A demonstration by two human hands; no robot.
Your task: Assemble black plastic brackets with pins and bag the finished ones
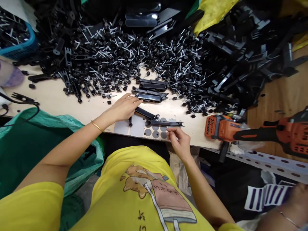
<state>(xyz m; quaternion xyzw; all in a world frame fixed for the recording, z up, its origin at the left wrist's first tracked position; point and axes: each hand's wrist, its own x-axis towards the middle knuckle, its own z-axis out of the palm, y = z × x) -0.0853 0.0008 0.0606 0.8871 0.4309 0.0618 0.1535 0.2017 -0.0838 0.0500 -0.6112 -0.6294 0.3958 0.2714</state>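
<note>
My left hand (124,106) lies on the wooden table (57,99), fingers stretched flat, fingertips touching a long black plastic bar (146,113). My right hand (178,138) is at the table's front edge, fingers pinched on something small that I cannot make out, just below another black bar (166,123). That bar lies over a sheet of grey round stickers (154,131). A few more black bars (150,91) are stacked just beyond my left hand.
A big heap of black-headed pins (115,61) and black plastic parts (240,57) covers the far table. An orange cordless drill (260,133) lies at the right. A green bag (36,141) hangs at the left, a blue basket (21,48) far left. Another person's arm (288,208) shows bottom right.
</note>
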